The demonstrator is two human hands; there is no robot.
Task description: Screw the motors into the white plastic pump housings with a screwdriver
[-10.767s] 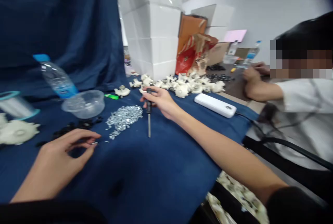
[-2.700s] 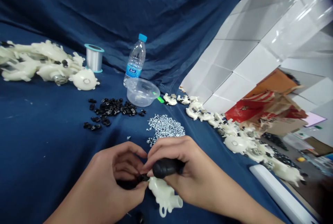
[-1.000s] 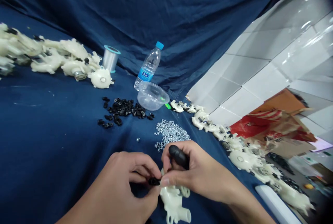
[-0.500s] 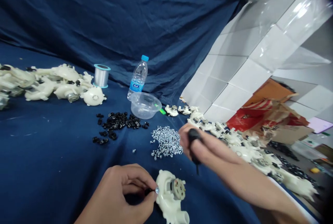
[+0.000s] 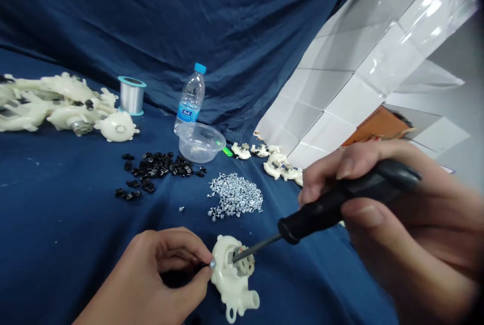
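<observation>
My left hand point(image 5: 166, 269) pinches a small silver screw point(image 5: 212, 264) at the left edge of a cream plastic housing point(image 5: 229, 284); a dark bit behind the screw is mostly hidden by the fingers. A round metal motor point(image 5: 246, 263) sits in the housing. My right hand point(image 5: 378, 204) is wrapped round the black handle of a screwdriver point(image 5: 321, 214). Its shaft slants down to the left, and the tip appears over the housing beside the motor; contact cannot be made out.
Behind lie a screw pile point(image 5: 236, 195), black clips point(image 5: 159, 166), a clear bowl point(image 5: 200, 146), a water bottle point(image 5: 191, 98) and a spool point(image 5: 131, 97). More housings point(image 5: 68, 106) lie left and others point(image 5: 280, 164) right, near wrapped white boxes point(image 5: 325, 88).
My right hand has swung round with the screwdriver, whose shaft now points at the housing. My left hand still pinches the screw. The view has shifted, moving the scene slightly left and up.
</observation>
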